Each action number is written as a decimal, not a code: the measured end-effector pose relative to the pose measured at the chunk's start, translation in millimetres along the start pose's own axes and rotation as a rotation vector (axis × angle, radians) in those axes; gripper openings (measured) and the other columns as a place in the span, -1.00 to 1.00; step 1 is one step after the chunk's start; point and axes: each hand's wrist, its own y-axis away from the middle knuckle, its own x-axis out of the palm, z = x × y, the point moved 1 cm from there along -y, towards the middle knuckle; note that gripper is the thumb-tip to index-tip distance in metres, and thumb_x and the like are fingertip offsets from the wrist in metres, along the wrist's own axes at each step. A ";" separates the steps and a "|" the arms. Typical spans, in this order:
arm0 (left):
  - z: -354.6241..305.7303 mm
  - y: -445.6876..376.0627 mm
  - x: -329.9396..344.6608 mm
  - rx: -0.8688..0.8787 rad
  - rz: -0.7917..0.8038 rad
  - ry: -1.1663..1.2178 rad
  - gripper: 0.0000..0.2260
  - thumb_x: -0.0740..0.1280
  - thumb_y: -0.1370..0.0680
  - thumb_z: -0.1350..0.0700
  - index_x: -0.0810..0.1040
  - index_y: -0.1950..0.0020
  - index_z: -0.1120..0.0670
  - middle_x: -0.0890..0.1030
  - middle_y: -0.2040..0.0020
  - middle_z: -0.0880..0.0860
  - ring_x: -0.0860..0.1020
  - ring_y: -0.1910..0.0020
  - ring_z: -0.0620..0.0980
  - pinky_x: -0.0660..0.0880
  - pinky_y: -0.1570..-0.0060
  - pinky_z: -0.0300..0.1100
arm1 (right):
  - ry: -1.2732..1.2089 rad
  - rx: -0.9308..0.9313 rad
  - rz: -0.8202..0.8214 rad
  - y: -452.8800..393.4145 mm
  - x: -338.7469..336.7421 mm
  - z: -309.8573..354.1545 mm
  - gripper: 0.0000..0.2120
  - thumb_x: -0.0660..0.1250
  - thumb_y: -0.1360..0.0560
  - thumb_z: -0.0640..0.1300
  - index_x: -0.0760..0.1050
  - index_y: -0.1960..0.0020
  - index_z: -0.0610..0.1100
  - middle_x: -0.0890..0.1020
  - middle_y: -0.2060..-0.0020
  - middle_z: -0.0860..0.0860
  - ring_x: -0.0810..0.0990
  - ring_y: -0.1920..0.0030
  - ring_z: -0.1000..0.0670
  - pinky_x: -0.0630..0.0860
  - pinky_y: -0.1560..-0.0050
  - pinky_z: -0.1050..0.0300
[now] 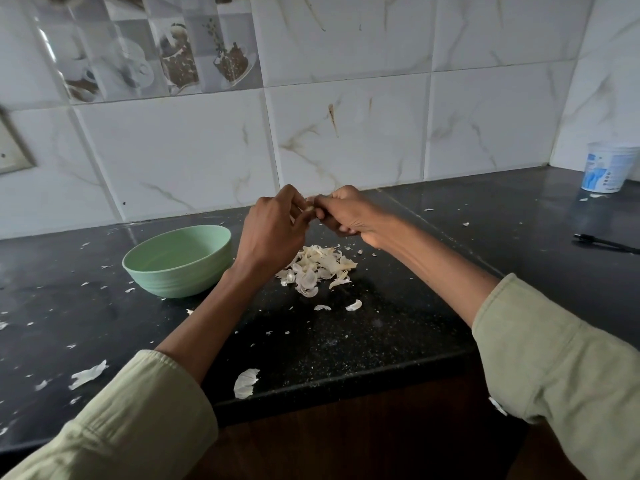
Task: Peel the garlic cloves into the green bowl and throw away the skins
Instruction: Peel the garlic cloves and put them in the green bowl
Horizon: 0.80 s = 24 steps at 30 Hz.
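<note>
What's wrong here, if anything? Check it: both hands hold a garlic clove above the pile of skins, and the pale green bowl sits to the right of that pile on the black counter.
The side is wrong. The pale green bowl sits to the left of the pile of papery white garlic skins, as the head view shows. The rest stands: the left hand and right hand hold a garlic clove above the pile, over the black speckled counter.

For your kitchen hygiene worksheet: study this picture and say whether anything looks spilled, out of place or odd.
Yes. Papery white garlic skins lie heaped on the black speckled stone counter, with flakes scattered far to the left and right. One large skin sits at the counter's front edge, where it might fall. The pale green bowl shows no cloves from this angle.
</note>
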 end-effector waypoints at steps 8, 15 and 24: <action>-4.4 0.4 -2.5 -0.103 -0.037 0.238 -0.85 0.55 -0.55 0.11 0.61 0.06 0.10 0.71 0.28 -0.04 0.69 0.35 -0.10 0.67 0.27 0.05 | 0.162 -0.134 -0.033 -1.8 -2.6 -0.9 -0.56 0.25 -0.71 -0.03 0.51 0.33 -0.11 0.35 0.59 0.07 0.22 0.59 0.12 0.20 0.52 0.27; -5.9 0.2 -6.6 -0.195 0.031 0.461 -0.80 0.57 -0.53 0.14 0.62 -0.02 0.19 0.72 0.20 0.10 0.72 0.33 0.09 0.66 0.33 -0.05 | 0.027 -0.078 0.097 -0.4 -10.0 -0.1 -0.61 0.20 -0.72 -0.04 0.42 0.28 -0.09 0.30 0.54 0.07 0.16 0.53 0.09 0.11 0.48 0.23; -2.0 -3.2 -8.6 -0.303 0.095 0.735 -0.71 0.58 -0.51 0.13 0.64 -0.09 0.27 0.73 0.12 0.16 0.72 0.16 0.07 0.61 0.24 -0.18 | -0.173 -0.053 0.236 -1.0 -18.5 -0.1 -0.63 0.18 -0.72 -0.07 0.37 0.26 -0.05 0.25 0.49 0.05 0.16 0.50 0.08 0.08 0.48 0.23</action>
